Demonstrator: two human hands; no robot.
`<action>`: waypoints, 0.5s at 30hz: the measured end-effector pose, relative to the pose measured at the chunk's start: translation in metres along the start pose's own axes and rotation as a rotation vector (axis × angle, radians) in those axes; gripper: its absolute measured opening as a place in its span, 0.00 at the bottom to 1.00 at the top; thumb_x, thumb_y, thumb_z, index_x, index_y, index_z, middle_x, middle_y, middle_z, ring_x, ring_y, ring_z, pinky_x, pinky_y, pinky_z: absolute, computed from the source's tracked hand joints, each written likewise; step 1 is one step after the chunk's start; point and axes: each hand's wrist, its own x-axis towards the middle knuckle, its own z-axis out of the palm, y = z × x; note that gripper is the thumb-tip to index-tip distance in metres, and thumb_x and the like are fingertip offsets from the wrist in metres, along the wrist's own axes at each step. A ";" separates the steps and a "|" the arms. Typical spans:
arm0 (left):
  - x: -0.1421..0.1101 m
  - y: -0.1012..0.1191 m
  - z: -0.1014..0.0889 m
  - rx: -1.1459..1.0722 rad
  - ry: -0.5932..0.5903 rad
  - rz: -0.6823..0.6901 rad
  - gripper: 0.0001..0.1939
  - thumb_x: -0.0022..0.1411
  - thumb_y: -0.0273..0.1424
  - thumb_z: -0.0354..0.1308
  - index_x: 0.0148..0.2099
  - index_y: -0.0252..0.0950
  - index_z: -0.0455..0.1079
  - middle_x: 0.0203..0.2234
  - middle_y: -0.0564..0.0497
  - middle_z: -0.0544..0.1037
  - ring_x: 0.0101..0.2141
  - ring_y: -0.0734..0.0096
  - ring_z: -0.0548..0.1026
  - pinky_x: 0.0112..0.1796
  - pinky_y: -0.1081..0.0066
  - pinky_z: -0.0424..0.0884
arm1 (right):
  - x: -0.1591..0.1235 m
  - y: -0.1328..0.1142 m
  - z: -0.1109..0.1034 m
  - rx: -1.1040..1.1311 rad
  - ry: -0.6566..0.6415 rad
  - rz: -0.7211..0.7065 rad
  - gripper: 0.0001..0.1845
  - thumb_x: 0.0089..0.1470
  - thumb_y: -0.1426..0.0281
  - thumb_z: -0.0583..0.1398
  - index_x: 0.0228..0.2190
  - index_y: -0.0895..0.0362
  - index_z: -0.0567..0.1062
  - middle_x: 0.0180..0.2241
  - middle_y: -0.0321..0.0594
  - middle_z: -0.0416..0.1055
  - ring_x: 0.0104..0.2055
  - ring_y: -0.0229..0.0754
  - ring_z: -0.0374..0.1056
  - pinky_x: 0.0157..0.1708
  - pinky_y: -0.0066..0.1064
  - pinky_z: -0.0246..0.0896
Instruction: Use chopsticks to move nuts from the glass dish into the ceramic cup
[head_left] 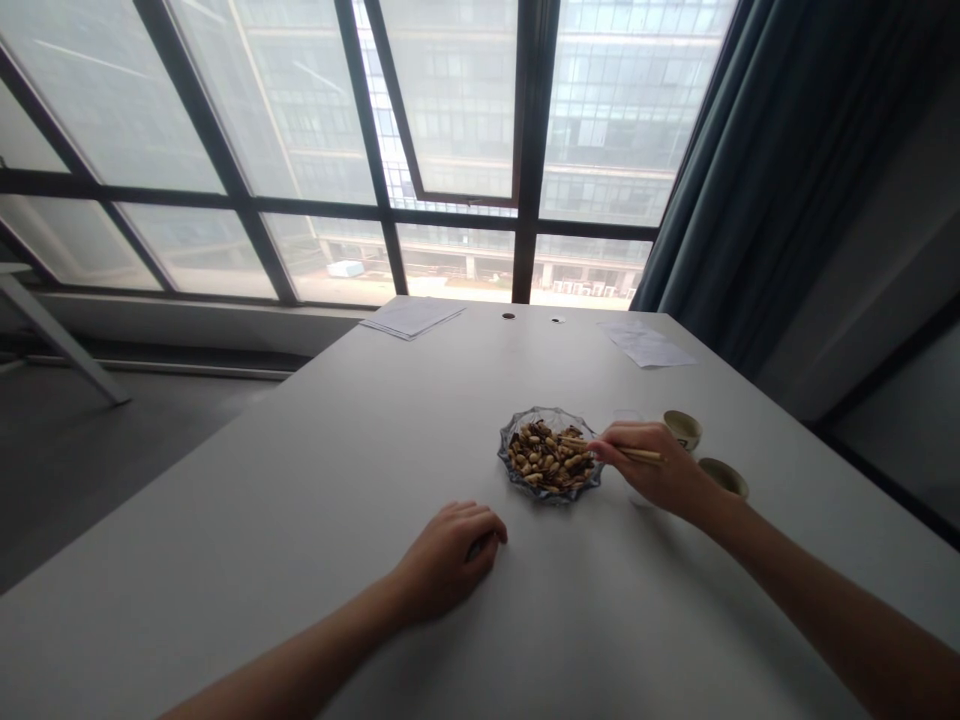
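Note:
A glass dish filled with mixed nuts sits on the white table. My right hand is just right of the dish, closed on a pair of wooden chopsticks whose tips reach over the nuts. My left hand rests on the table in front of the dish and to its left, fingers curled under, nothing seen in it.
Two small cups stand right of my right hand, with a small clear glass behind it. Paper sheets lie at the far edge. A large window and dark curtain are beyond.

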 end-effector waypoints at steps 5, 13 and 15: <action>0.000 0.000 0.000 0.001 -0.002 0.000 0.11 0.64 0.22 0.54 0.40 0.41 0.75 0.34 0.52 0.80 0.37 0.65 0.74 0.43 0.68 0.65 | -0.013 -0.008 -0.015 -0.010 0.089 -0.026 0.16 0.65 0.61 0.58 0.30 0.55 0.79 0.29 0.41 0.77 0.29 0.43 0.70 0.31 0.36 0.65; 0.001 0.001 -0.001 0.001 -0.001 0.007 0.11 0.64 0.22 0.53 0.39 0.41 0.75 0.33 0.51 0.80 0.37 0.64 0.75 0.42 0.68 0.66 | -0.102 -0.025 -0.074 -0.149 0.671 0.198 0.07 0.61 0.64 0.63 0.35 0.48 0.83 0.33 0.42 0.81 0.34 0.50 0.79 0.40 0.42 0.75; 0.002 0.000 -0.001 0.003 0.007 0.011 0.11 0.64 0.23 0.52 0.39 0.40 0.75 0.33 0.51 0.80 0.37 0.64 0.75 0.42 0.68 0.67 | -0.128 -0.023 -0.077 -0.120 0.814 0.343 0.06 0.59 0.62 0.64 0.35 0.46 0.83 0.33 0.42 0.81 0.34 0.52 0.80 0.42 0.47 0.77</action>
